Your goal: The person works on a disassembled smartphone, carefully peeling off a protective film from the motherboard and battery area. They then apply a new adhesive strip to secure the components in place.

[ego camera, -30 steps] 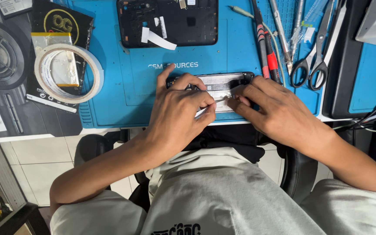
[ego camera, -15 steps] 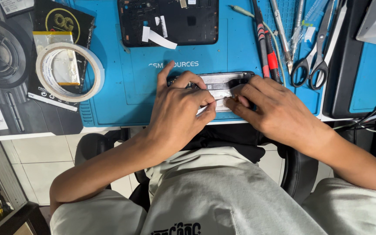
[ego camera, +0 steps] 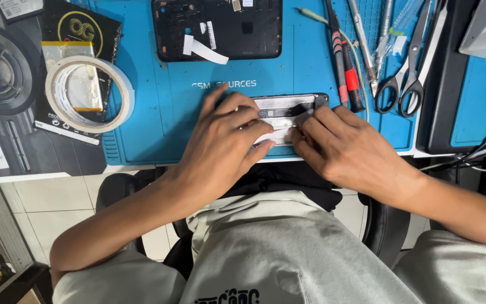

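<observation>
So the biggest thing here is the blue work mat on the table, and its near edge runs right under the fingers, with tiled floor and a black chair below. Both hands sit at that edge, so there's basically no mat left on the near side of the fingers, only open blue beyond and left of them.

Past the fingers, toward the far edge, lies an opened black tablet shell with a loose white strip on it. Well off to the left of the fingers a white tape roll hangs over the mat's left edge onto some black packaging. Right of the fingers there's scissors and a red-and-black screwdriver with other thin tools, packed tight, so not much room that side.

The opened phone is under the hands, its far-right corner just beside the screwdriver tip. The left hand lies flat on it, fingers spread and pressing down. The right hand has its fingers bunched, tips pressed on the white part inside the phone; can't tell if it's actually pinching something there.
</observation>
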